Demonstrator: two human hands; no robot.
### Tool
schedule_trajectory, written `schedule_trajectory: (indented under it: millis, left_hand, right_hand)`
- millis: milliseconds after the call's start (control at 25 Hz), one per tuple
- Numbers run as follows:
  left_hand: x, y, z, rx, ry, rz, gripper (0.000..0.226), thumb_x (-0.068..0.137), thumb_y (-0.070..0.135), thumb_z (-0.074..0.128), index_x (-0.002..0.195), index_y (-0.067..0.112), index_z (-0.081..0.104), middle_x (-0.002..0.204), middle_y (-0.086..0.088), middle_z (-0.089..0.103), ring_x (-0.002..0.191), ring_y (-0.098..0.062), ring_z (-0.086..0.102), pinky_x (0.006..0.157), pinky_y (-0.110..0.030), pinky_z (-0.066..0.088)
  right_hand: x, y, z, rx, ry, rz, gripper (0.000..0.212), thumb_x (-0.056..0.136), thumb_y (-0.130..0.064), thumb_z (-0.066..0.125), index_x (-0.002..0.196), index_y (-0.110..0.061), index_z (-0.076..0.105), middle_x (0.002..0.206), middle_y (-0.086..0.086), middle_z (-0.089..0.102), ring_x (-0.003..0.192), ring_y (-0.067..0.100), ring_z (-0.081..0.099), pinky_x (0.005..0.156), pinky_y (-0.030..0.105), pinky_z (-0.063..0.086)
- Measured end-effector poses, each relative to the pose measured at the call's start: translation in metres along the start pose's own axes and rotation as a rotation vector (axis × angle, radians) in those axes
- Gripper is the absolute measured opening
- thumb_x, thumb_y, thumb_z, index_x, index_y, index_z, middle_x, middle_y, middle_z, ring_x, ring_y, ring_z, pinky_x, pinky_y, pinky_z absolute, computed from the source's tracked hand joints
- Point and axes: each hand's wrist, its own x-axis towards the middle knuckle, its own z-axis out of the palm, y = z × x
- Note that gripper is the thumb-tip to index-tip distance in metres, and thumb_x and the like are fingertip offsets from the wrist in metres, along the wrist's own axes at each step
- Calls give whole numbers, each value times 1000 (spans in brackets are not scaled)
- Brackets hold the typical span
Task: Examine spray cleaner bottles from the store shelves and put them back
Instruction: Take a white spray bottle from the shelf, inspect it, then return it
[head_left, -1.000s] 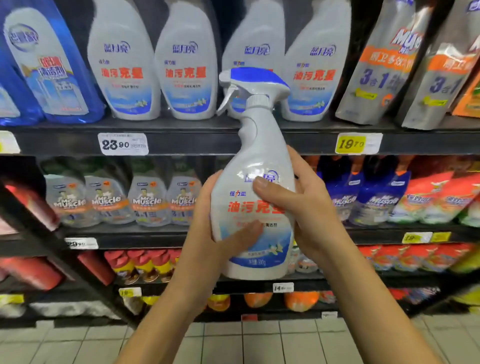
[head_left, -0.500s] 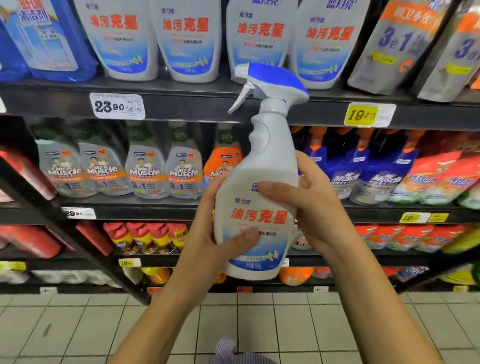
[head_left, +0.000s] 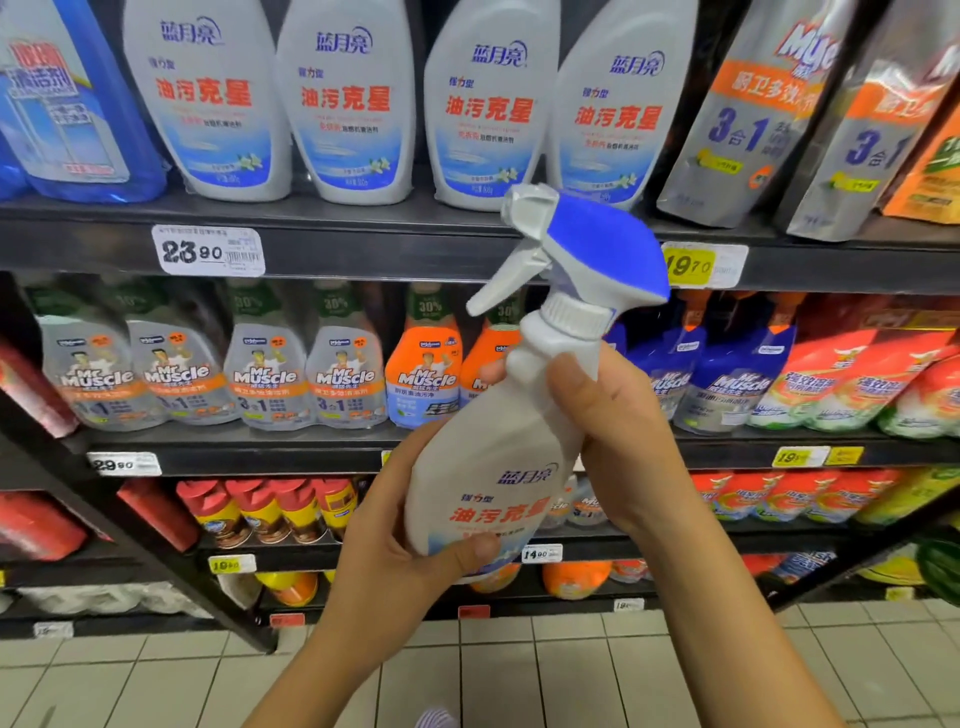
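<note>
Before shelves (head_left: 363, 254), smooth plastic bottle (head_left: 498, 441)

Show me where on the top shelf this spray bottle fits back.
Little room. The top shelf is bare only in the slim gap between the second white bottle from the left and the third white bottle, and the thin strip before them. Elsewhere bottles and grey pouches stand packed.

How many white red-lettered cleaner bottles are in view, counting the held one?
5. Four shelf bottles stand side by side on the top shelf; the held bottle is gripped by left hand and right hand. Others may hide behind.
</note>
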Motion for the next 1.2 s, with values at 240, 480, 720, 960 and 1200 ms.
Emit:
schedule_trajectory:
  millis: [240,480,720,960,1200]
  left_hand:
    - [-2,-15,4,133,201,36,69,60,18,83,110,58,58,111,24,65,104,0,61,78,-15,53]
    - [2,-32,2,281,356,42,79,62,-1,83,112,54,57,110,24,64,107,3,57,81,-15,53]
    - [7,-50,-5,408,470,-20,41,64,-4,79,103,-1,67,85,-8,69,76,-10,64,64,-1,48]
    - [12,-48,-7,286,394,-40,49,60,-2,83,104,12,68,82,22,71,84,1,68,67,1,45]
    - [16,-46,-14,242,148,-134,73,55,-10,84,98,43,57,90,40,65,90,16,61,65,1,45]
  right_hand:
    - [-9,-15,18,264,40,-130,71,56,-64,78,108,-17,62,95,-9,71,93,9,66,82,22,51]
    - [-18,-21,24,427,165,19,97,36,-36,88,124,-17,50,83,-4,66,82,11,65,74,20,55]
    - [-34,-14,41,204,-6,-37,61,56,-20,79,111,-26,53,83,-8,65,79,8,66,68,28,58]
    - [-27,-13,44,267,40,-48,43,65,-24,74,105,-17,57,83,-3,64,76,10,61,67,21,53]
    - [-17,-14,38,311,166,-37,28,80,-27,64,98,-6,68,90,8,66,83,19,61,77,27,50]
